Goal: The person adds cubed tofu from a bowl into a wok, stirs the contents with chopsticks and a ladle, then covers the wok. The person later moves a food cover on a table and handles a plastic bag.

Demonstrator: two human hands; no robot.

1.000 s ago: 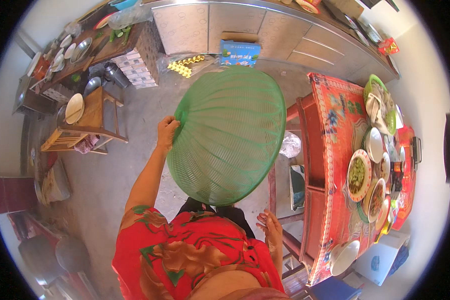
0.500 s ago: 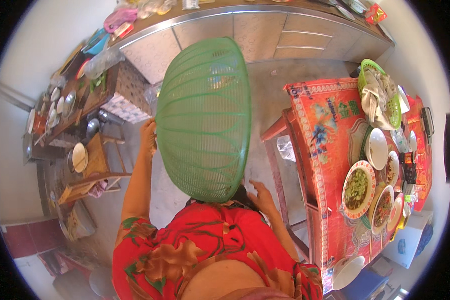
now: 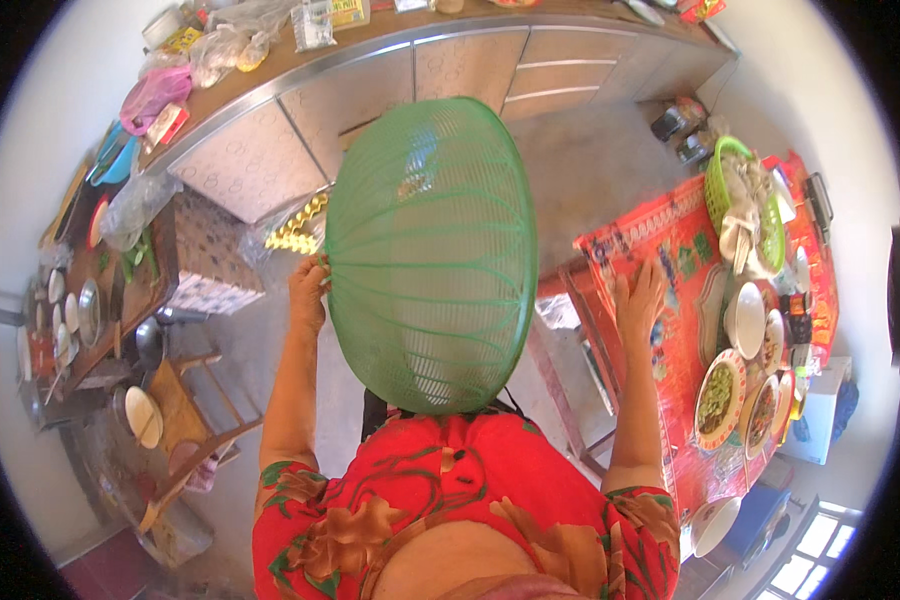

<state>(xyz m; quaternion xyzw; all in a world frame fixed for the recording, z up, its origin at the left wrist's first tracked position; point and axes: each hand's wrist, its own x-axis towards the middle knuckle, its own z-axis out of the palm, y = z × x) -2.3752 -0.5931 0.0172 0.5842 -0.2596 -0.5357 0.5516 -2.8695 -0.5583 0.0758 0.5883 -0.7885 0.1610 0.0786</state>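
Note:
A green mesh food cover [image 3: 425,255], a ribbed plastic dome, hangs on its side in front of my body. My left hand [image 3: 308,290] is closed at the middle of its domed top; the grip itself is partly hidden. The cover's open rim faces right. My right hand [image 3: 640,300], fingers stretched, is at the near-left edge of the table with the red patterned cloth [image 3: 610,245]; I cannot tell whether it touches the cloth. Right of it are a bowl of green food [image 3: 715,402], a dish of mixed food [image 3: 762,415] and a white bowl [image 3: 745,320].
A light-green basket [image 3: 718,195] with cloths stands at the table's far end. Another white bowl [image 3: 715,525] is at the near end. On the left are a wooden chair [image 3: 185,410] and a low worktop [image 3: 150,285] with greens. A long cabinet [image 3: 360,85] runs along the back.
My right hand has moved from beside my body up and right to the table's edge. The food cover has shifted slightly right, still in my left hand. The view has turned.

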